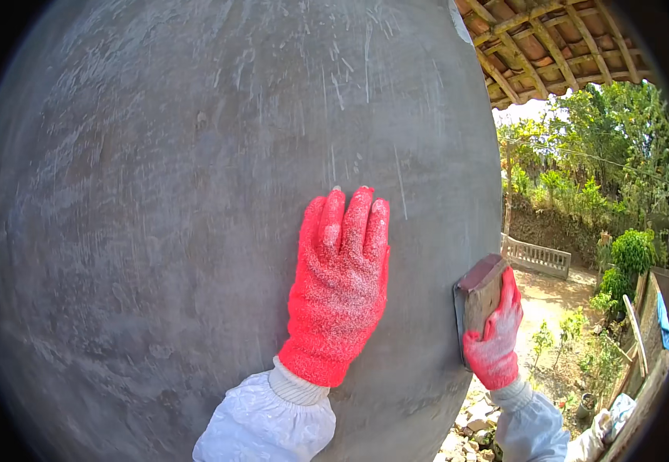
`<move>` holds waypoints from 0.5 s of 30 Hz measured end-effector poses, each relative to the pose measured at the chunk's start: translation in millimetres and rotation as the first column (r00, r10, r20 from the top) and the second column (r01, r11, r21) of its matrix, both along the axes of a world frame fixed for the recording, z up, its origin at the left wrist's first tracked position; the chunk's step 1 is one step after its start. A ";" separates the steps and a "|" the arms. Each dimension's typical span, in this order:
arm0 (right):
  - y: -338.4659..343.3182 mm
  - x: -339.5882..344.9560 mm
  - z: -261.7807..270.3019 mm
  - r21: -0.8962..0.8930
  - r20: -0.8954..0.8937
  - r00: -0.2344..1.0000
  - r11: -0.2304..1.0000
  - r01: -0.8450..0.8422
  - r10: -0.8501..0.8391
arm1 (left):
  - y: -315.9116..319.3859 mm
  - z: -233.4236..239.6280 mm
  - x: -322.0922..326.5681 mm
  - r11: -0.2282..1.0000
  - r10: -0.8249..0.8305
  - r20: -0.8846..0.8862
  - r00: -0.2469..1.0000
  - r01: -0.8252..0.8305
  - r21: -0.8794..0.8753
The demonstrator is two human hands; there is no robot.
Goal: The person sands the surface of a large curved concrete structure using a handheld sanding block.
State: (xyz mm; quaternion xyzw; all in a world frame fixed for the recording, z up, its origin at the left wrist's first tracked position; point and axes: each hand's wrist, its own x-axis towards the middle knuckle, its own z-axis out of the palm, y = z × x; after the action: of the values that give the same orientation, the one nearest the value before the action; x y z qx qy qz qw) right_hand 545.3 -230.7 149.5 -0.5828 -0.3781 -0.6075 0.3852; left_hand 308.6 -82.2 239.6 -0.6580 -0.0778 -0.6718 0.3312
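A grey plastered wall (195, 173), streaked with white scratches and pale dust, fills most of the view. Flat against its surface, near the centre, lies my left hand (340, 283) in a dusty red knit glove, fingers pointing up and holding nothing. My right hand (496, 335), gloved in the same red, grips a sanding block (484, 294) at the wall's right edge. The block looks wooden, with dark reddish sandpaper wrapped over its top end and its dark face against the wall. White sleeves cover both forearms.
A tiled roof edge on wooden battens (554, 46) overhangs at the upper right. Below it are a low balustrade (536, 258), a yard with shrubs (632, 254), leaning planks (635, 332), a blue cloth (666, 326) and rubble stones (476, 424) near the wall's foot.
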 end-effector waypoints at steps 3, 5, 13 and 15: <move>-13.3 -10.8 17.8 -0.030 -0.042 0.999 1.000 0.006 -0.008 | -6.3 2.2 4.3 0.999 -0.033 0.008 0.999 0.033 0.001; 7.6 0.4 114.5 0.021 -0.099 0.995 1.000 0.004 -0.002 | -0.8 1.8 -4.7 0.998 0.066 -0.003 0.998 -0.066 0.009; -12.0 62.3 269.4 0.222 -0.065 0.995 0.973 -0.065 0.081 | -4.1 -0.3 15.2 0.998 -0.061 0.013 0.998 0.061 -0.035; 19.0 23.4 149.8 0.093 -0.014 1.000 0.996 0.012 -0.011 | 3.2 1.5 -3.4 0.999 0.040 0.002 0.999 -0.040 -0.028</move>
State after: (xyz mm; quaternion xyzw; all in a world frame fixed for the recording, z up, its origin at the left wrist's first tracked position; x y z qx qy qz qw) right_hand 568.7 -211.7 299.3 -0.5705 -0.3435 -0.6228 0.4107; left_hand 305.2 -79.0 241.1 -0.6601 -0.1006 -0.6647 0.3352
